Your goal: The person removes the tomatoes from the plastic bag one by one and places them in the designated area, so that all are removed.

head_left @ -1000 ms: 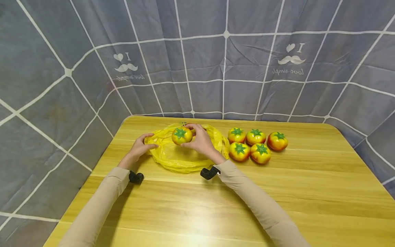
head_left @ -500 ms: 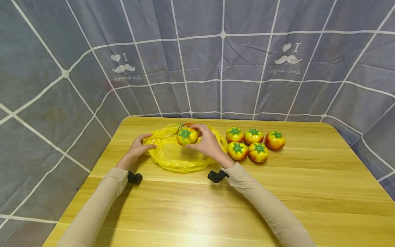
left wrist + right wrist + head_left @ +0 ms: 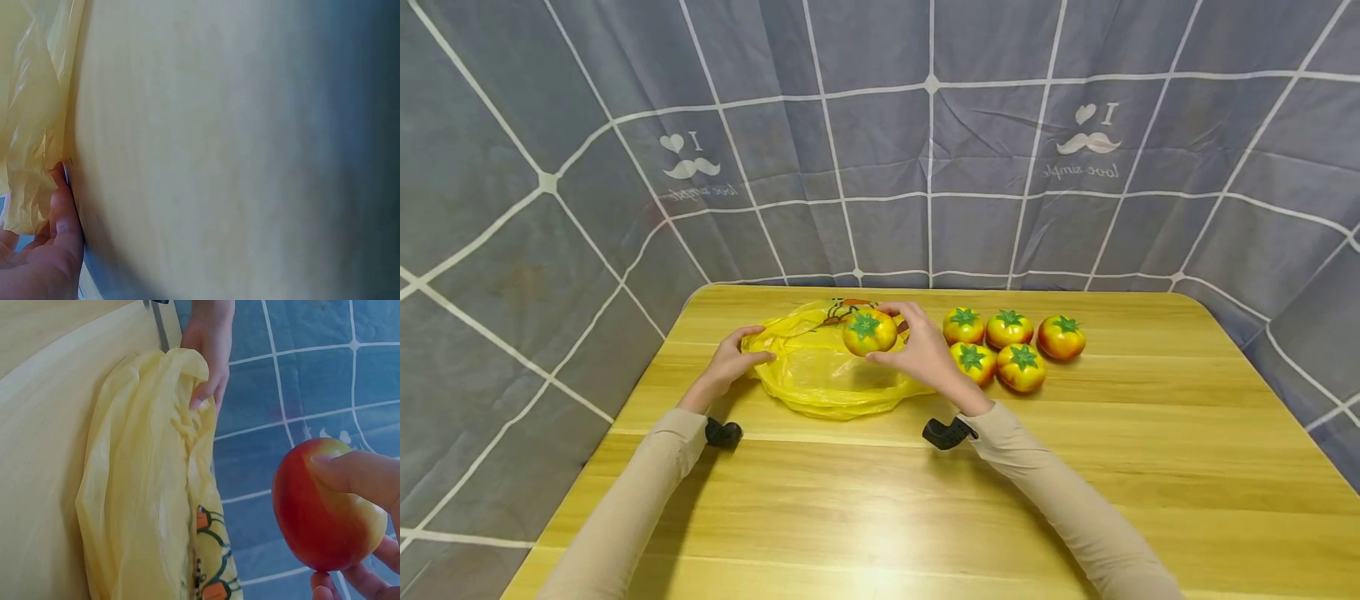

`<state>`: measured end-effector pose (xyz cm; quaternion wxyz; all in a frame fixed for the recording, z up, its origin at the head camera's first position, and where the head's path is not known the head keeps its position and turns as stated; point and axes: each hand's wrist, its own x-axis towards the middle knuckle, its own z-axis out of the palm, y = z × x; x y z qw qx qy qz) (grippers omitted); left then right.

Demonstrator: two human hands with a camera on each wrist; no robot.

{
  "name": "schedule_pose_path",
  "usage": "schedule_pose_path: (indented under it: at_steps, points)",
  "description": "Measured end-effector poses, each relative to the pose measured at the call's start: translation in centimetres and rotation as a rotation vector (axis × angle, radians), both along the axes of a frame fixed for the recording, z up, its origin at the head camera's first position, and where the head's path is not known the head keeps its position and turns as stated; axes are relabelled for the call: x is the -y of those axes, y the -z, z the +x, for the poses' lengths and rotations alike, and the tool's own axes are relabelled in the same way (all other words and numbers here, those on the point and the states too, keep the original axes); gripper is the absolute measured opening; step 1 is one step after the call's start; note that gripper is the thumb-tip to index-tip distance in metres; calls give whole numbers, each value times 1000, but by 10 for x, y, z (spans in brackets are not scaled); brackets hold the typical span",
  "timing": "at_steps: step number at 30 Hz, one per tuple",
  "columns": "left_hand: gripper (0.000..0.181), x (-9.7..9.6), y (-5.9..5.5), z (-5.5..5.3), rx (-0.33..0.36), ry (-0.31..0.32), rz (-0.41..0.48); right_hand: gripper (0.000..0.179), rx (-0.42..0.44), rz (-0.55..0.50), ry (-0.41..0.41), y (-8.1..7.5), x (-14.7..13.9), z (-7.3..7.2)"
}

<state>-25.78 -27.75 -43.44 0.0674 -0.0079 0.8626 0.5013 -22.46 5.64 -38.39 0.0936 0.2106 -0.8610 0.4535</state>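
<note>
A yellow plastic bag (image 3: 835,402) lies with its mouth spread on the wooden table. My left hand (image 3: 724,365) pinches its left edge between thumb and fingers; the left wrist view has the crumpled film over those fingers (image 3: 61,209). Above the bag's right side, my right hand (image 3: 925,352) holds a red-and-yellow tomato (image 3: 319,515) with a green star-shaped top, thumb on one side and fingertips on the other. The tomato is clear of the bag in the right wrist view. Several similar tomatoes (image 3: 1022,367) stand together just right of the bag.
The table (image 3: 880,500) runs back to a grey curtain (image 3: 880,158) with white grid lines, which also hangs at both sides. Dark print (image 3: 212,550) marks the bag's far side. A black device (image 3: 949,433) sits at each wrist.
My right hand has drawn the tomato rightward across the bag, uncovering more of its print. The left hand stays at the bag's edge. The head view has turned slightly.
</note>
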Motion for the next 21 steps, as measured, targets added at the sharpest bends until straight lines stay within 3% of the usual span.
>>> schedule_pose_path:
  at_steps: [21]
  points:
    - [72, -3, -6, 3, 13, 16, -19, 68, 3, 11, 68, -6, -59, 17]
